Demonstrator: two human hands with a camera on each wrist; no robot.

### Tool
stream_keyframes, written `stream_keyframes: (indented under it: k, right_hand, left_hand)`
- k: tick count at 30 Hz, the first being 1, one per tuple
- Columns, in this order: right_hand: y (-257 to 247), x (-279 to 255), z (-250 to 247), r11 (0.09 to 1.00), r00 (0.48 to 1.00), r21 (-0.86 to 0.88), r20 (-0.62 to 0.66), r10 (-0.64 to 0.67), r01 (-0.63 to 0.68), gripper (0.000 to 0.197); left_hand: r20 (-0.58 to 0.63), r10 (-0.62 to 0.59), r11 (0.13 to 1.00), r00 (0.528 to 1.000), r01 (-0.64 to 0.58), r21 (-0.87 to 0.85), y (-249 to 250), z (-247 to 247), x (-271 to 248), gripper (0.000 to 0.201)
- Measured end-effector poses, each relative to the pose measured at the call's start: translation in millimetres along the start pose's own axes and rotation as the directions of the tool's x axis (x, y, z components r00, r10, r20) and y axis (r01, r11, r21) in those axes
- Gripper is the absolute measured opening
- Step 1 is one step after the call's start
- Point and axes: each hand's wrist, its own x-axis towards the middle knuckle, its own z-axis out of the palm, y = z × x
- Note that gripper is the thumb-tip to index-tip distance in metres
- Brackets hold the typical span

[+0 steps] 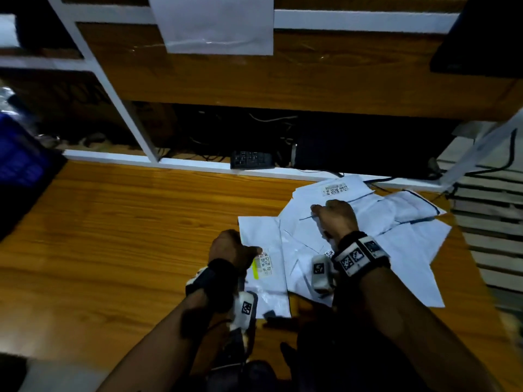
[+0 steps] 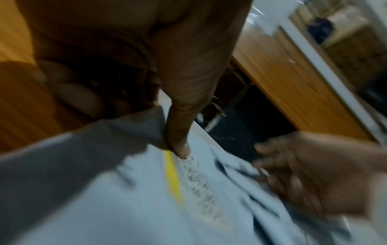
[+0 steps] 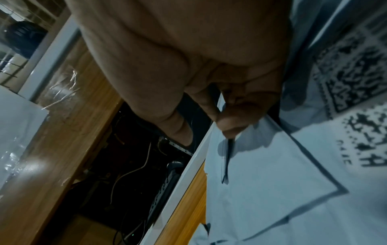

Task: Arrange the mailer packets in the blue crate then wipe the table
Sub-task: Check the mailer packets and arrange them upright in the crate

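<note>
Several white mailer packets (image 1: 396, 222) lie in a loose pile on the right side of the wooden table (image 1: 127, 222). My left hand (image 1: 252, 250) pinches the left edge of a packet (image 1: 266, 230) that carries a label with a yellow strip. The left wrist view shows the thumb (image 2: 178, 147) on top of this packet (image 2: 125, 199) and the fingers under it. My right hand (image 1: 317, 210) rests on the pile, fingers curled onto the dark-lined edge of another packet (image 3: 261, 182). The blue crate (image 1: 17, 157) stands at the far left edge, partly out of frame.
A white shelf frame (image 1: 135, 131) runs along the back of the table. Behind it, a power strip (image 1: 250, 159) and cables lie in a dark recess. A white sheet (image 1: 215, 24) hangs from the upper shelf. Slatted boards (image 1: 486, 222) lie past the table's right edge.
</note>
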Motion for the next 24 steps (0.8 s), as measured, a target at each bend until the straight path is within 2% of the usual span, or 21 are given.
stream_keyframes:
  k: [1,3,4,6,7,8,10,13,15,18,21,24]
  right_hand:
    - [5.5,3.3,-2.5,0.999,0.999,-0.027,-0.014,-0.034,0.033,0.034]
    - [11.9,1.8,-8.9,0.991,0.992,-0.057,-0.046,-0.122,0.119,0.031]
    - [7.0,-11.1,-11.5,0.986,0.984,-0.015,-0.058,-0.167,0.166,0.028]
    - [-10.0,-51.9,-13.8,0.959,0.959,0.053,-0.068,-0.275,0.279,0.018]
    - [-17.5,-75.1,-14.3,0.94,0.942,0.065,-0.05,-0.332,0.335,0.011]
    - [-22.2,-92.2,-13.2,0.92,0.924,0.094,-0.013,-0.381,0.381,0.005]
    - [-28.6,-121.4,-6.6,0.899,0.907,0.205,0.091,-0.41,0.386,0.004]
    - [-35.3,-147.7,17.3,0.881,0.872,0.291,0.212,-0.44,0.374,0.02]
    - [-42.7,-165.2,42.2,0.871,0.834,0.313,0.294,-0.467,0.378,0.026]
    - [-55.2,-195.5,88.5,0.877,0.786,0.223,0.389,-0.48,0.425,0.032]
    - [-67.8,-217.9,140.0,0.888,0.8,0.128,0.392,-0.454,0.441,0.035]
    - [-79.6,-247.5,208.4,0.881,0.795,0.06,0.407,-0.45,0.468,0.038]
  left_hand:
    - [-0.01,-0.018,0.998,1.0,0.018,-0.067,-3.1,-3.1,0.2,0.035]
    - [-0.025,-0.056,0.954,0.998,0.047,-0.295,-11.1,-6.7,0.7,0.04]
    - [-0.029,-0.093,0.903,0.995,0.072,-0.423,-13.7,-10.1,-0.3,0.037]
    - [0.011,-0.131,0.74,0.991,0.105,-0.665,-15.1,-21.5,-5.1,0.017]
    - [0.041,-0.125,0.656,0.991,0.113,-0.746,-12.7,-30.1,-12.1,0.01]
    - [0.059,-0.109,0.605,0.992,0.113,-0.788,-9.9,-39.2,-19.8,0.014]
    - [0.032,-0.048,0.559,0.998,0.053,-0.828,-10.0,-54.6,-32.9,0.019]
    - [-0.019,-0.051,0.462,0.999,0.006,-0.887,-27.0,-73.6,-42.1,0.023]
    - [-0.019,-0.051,0.441,0.999,0.006,-0.898,-44.7,-87.7,-43.6,0.024]
    - [-0.007,-0.037,0.293,0.999,0.004,-0.956,-72.7,-115.5,-50.6,0.023]
    - [0.001,-0.056,0.132,0.998,0.009,-0.991,-110.5,-146.1,-56.2,0.024]
    - [0.05,-0.018,-0.006,0.999,0.05,-0.999,-164.3,-188.1,-64.4,0.05]
